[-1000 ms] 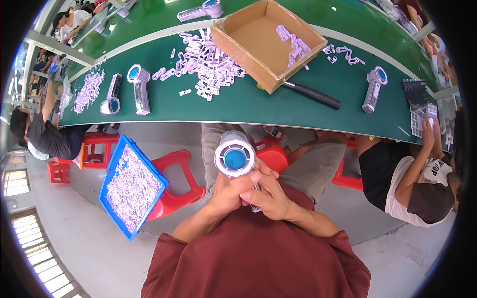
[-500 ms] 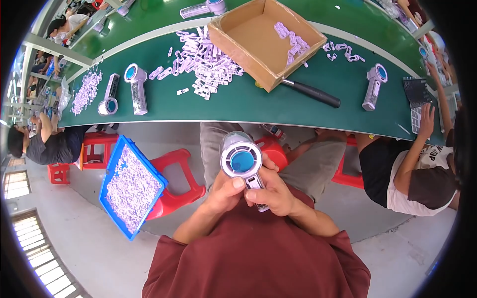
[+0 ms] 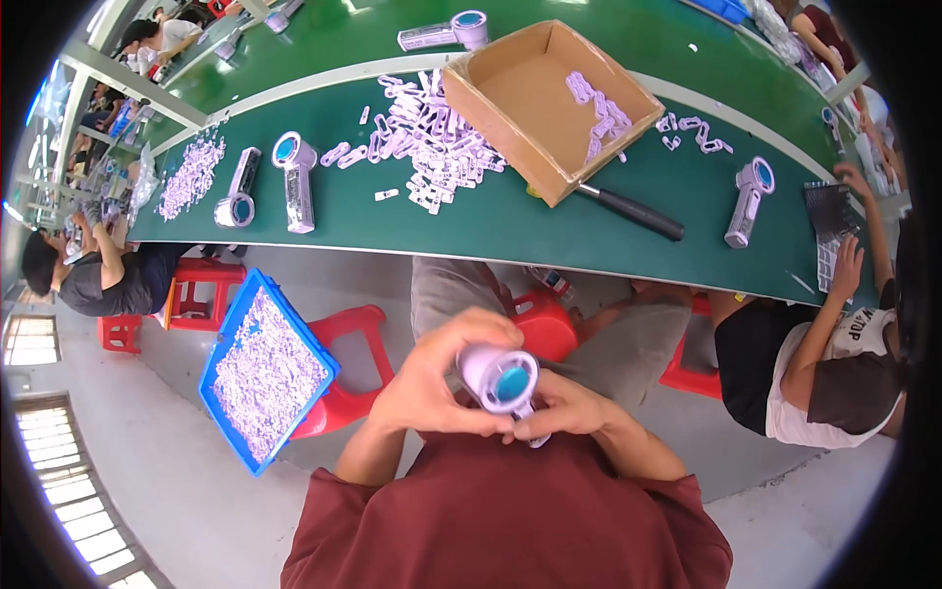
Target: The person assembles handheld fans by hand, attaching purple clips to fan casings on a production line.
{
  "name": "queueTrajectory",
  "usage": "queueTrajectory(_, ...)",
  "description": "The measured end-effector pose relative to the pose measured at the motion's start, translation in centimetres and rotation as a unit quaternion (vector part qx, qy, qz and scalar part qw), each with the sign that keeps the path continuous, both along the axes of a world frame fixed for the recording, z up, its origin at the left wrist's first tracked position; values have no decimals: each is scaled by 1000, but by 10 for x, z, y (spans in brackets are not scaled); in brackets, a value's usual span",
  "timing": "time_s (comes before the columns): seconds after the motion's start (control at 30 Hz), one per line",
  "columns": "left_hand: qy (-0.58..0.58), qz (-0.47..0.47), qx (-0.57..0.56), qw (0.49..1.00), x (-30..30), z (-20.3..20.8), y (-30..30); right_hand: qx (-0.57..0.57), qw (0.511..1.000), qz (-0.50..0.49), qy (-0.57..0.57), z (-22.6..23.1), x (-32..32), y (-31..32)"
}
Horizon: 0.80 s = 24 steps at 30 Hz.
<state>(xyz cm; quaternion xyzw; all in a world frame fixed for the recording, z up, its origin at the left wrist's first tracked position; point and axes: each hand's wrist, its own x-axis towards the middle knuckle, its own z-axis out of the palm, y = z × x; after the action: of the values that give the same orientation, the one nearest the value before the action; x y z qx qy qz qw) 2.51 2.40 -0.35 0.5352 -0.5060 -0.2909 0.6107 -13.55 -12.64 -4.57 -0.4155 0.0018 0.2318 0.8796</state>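
A lilac handheld fan (image 3: 479, 373) with a round head and a teal centre is held in front of my maroon shirt, its head tilted to the right. My left hand (image 3: 417, 388) curves round the head, thumb side on top and fingers at the neck. Lower down, my right hand (image 3: 574, 404) grips the fan's handle, most of which the fingers hide. On the green bench ahead, similar fans lie at the left (image 3: 299, 191) and the right (image 3: 744, 211). Between them is a heap of small lilac parts (image 3: 432, 147).
A cardboard box (image 3: 505, 139) with some lilac parts sits on the bench, a black-handled tool (image 3: 633, 213) by it. At my left, a blue tray (image 3: 316, 346) full of small pieces rests on a red stool (image 3: 368, 339). A co-worker (image 3: 849, 373) sits at the right.
My left hand has moved from the fan's handle up around its head. The fan has shifted slightly down and right and tilted. My view has shifted a little.
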Motion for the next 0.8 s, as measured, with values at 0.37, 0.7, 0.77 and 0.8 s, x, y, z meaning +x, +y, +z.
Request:
queueTrajectory(0.37,-274,-83,235,929,-36,41,-17,-134,974,-164,-79,-12,-26,49)
queueTrajectory(0.7,-269,-72,194,941,-28,45,-33,-119,973,-199,-22,-5,-27,46)
queueTrajectory(0.77,-261,-67,175,947,-24,44,-32,-99,987,-128,-8,14,-15,27)
queueTrajectory(0.8,-246,-51,168,953,-24,46,-32,-99,986,-131,-8,19,-15,24)
